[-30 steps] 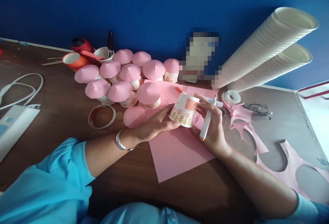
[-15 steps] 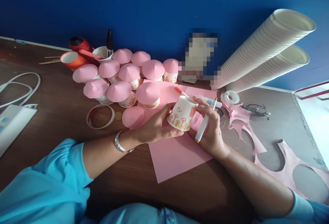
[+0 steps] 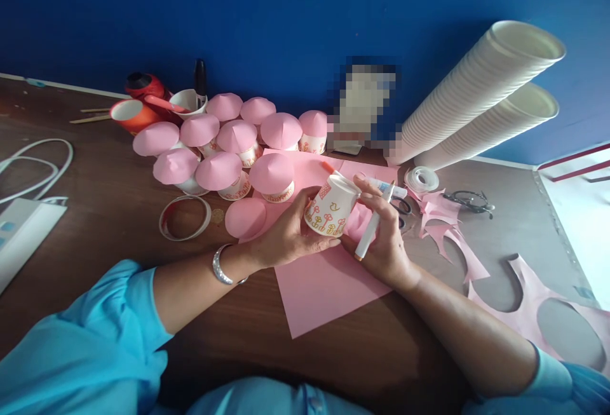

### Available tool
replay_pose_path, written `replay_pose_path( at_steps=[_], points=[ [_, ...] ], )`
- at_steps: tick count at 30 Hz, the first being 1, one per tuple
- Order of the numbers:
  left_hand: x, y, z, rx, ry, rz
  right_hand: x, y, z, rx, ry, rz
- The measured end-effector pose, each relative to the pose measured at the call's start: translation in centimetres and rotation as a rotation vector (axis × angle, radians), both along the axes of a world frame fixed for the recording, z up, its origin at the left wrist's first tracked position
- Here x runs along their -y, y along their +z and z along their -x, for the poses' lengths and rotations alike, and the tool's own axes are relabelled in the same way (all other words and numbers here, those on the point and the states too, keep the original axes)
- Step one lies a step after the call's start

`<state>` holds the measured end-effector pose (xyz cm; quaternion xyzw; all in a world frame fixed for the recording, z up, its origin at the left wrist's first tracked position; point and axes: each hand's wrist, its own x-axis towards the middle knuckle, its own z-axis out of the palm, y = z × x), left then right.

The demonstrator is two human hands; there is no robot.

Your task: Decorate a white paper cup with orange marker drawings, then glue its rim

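A white paper cup [image 3: 332,206], turned upside down and tilted, is held above the pink paper [image 3: 328,288]. Flowers and a small bird are drawn on its side in orange and yellow-green. My left hand [image 3: 290,227] grips it from the left, near its rim. My right hand [image 3: 388,234] is closed around a white marker pen [image 3: 372,231] with an uncapped brown tip pointing up and away; its fingertips touch the cup's right side. Beyond the cup stand several decorated cups with pink paper cones [image 3: 271,173] on top.
Two tall stacks of paper cups [image 3: 481,84] lean by the blue wall at right. Tape [image 3: 422,179], eyeglasses [image 3: 469,202] and pink paper offcuts [image 3: 524,300] lie to the right. A tape ring [image 3: 185,236] and a white power strip [image 3: 31,234] are at left.
The cup has been turned in my hands, so the red checked patch now shows on its left and the bird nearer the middle. The pen remains in my right hand.
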<state>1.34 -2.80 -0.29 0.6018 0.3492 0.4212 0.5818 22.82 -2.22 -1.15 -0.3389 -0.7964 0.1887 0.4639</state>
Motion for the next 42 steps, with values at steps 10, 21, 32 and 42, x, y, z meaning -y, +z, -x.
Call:
replay_pose_path(
  at_steps=[10, 21, 32, 42],
  points=[
    [-0.1, 1.1, 0.5, 0.033, -0.125, 0.136, -0.1, 0.2, -0.1, -0.046, 0.042, 0.017],
    [0.0, 0.8, -0.2, 0.017, -0.035, 0.046, -0.2, 0.2, 0.0, -0.017, 0.03, -0.07],
    [0.0, 0.8, 0.2, 0.025, -0.111, 0.076, -0.2, -0.5, 0.0, -0.053, 0.034, 0.006],
    [-0.1, 1.3, 0.0, 0.01, -0.114, 0.033, 0.0, -0.4, 0.2, -0.017, -0.046, 0.056]
  ],
)
